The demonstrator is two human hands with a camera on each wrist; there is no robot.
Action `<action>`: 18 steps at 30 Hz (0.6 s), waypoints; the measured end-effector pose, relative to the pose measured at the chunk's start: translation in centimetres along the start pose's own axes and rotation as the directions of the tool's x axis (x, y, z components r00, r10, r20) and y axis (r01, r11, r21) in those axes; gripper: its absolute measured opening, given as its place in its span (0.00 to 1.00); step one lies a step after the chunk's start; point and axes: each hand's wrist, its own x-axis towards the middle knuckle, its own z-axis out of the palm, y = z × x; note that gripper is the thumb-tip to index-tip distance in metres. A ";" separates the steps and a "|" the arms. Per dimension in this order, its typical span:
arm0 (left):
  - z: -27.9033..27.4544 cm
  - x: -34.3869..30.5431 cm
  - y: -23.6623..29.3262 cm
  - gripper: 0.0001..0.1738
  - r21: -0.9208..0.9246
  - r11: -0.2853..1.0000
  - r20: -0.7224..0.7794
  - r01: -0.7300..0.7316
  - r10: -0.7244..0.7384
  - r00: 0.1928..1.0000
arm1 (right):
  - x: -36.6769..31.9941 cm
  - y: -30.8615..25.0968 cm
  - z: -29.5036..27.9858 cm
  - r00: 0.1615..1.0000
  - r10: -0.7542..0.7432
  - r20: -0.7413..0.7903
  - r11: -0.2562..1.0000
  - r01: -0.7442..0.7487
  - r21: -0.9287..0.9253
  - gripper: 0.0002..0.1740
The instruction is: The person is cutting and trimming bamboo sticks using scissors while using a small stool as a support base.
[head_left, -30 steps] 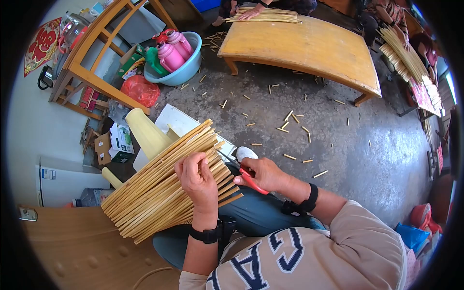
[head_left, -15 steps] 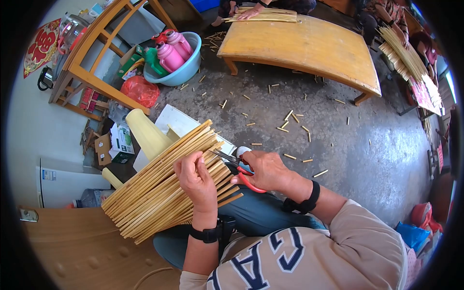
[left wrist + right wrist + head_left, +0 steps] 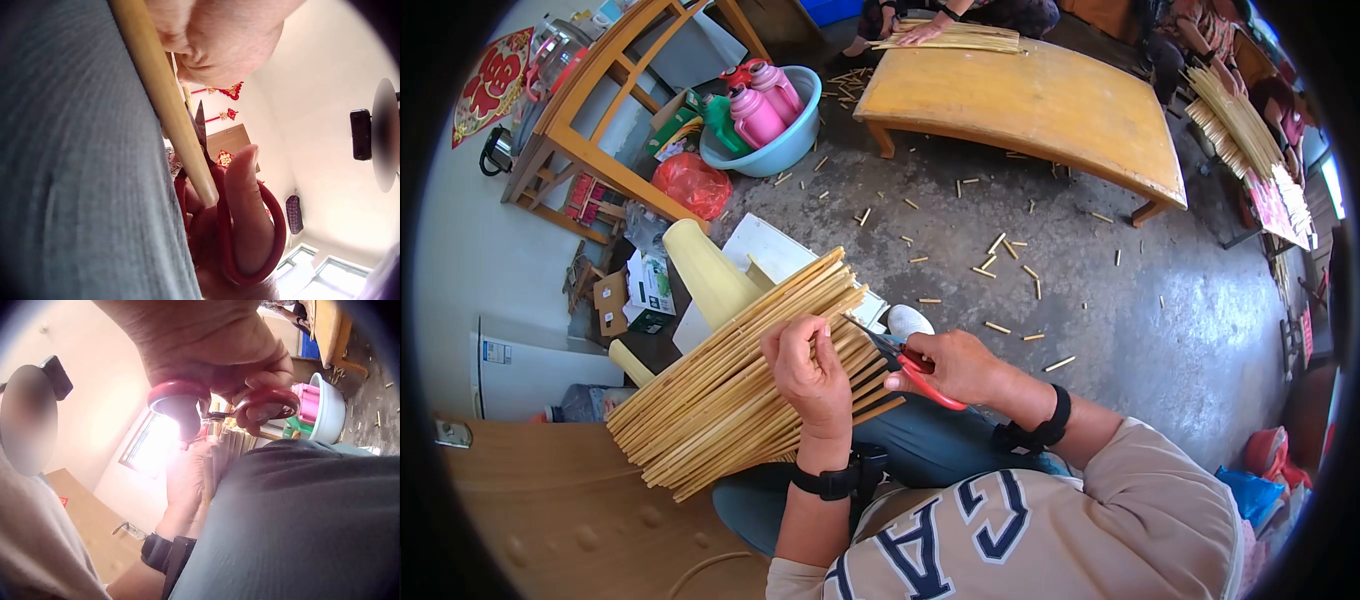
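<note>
A thick row of thin straw-coloured sticks (image 3: 710, 420) lies across the lap, ends uneven at the right. My left hand (image 3: 808, 375) rests over the sticks, fingers curled and thumb close to the fingertips; I cannot tell what it pinches. My right hand (image 3: 965, 368) grips red-handled scissors (image 3: 930, 385), their blades pointing at the stick ends beside the left fingertips. In the left wrist view, the right thumb passes through one loop of the scissors (image 3: 278, 219), behind a single stick (image 3: 165, 87). The right wrist view shows both red loops (image 3: 170, 389) around the fingers.
A low yellow table (image 3: 1020, 100) stands ahead, where another person's hands (image 3: 925, 32) hold more sticks. Short cut pieces (image 3: 997, 243) litter the floor. A blue basin (image 3: 795, 140) with pink flasks, a wooden chair frame (image 3: 585, 150) and a white board (image 3: 750, 245) are at left.
The scissors rose with blades spread half a second ago, then their handles dropped again, tips still at the stick ends. My left hand has stayed nearly in place.
</note>
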 end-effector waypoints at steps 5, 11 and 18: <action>0.0 0.0 0.0 0.10 -0.038 0.999 0.017 0.002 -0.002 1.000 | 0.4 -1.2 0.0 0.991 0.121 0.062 0.992 -0.122 0.013 0.36; 0.1 0.0 -0.2 0.10 -0.065 0.998 0.028 0.018 -0.016 0.999 | 0.7 -1.2 0.8 0.989 0.134 0.069 0.978 -0.143 0.149 0.37; 0.2 -0.1 -0.4 0.10 -0.114 0.992 0.039 0.057 -0.053 0.998 | 0.9 -1.1 1.7 0.994 0.102 0.025 0.981 -0.105 0.162 0.37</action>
